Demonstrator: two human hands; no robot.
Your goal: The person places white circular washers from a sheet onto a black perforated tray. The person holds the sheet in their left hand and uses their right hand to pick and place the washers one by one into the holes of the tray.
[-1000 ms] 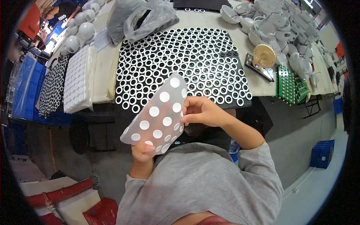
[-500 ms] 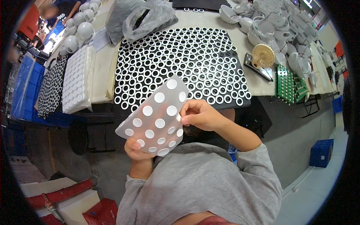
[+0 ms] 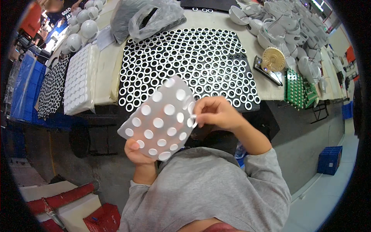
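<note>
A translucent sheet (image 3: 157,110) dotted with white round stickers is held tilted in front of my chest. My left hand (image 3: 137,153) grips its lower left edge, thumb on top and the other fingers behind, hidden by the sheet. At the right edge, my right hand (image 3: 221,113) pinches a white round sticker (image 3: 192,121) between thumb and forefinger; this sticker appears partly lifted off the sheet. Just beyond the sheet, rows of white rings with black centres (image 3: 185,58) cover a dark board on the table.
Grey plastic bags (image 3: 154,19) lie at the table's back. White dome-shaped housings (image 3: 272,33) are heaped at back right, near a cream round part (image 3: 273,59) and green circuit boards (image 3: 295,88). On the left sits a wrapped tray of white discs (image 3: 80,79).
My right hand has moved slightly right and up, drawing the sticker at the sheet's edge outward. The sheet has shifted a little left and its tilt has changed.
</note>
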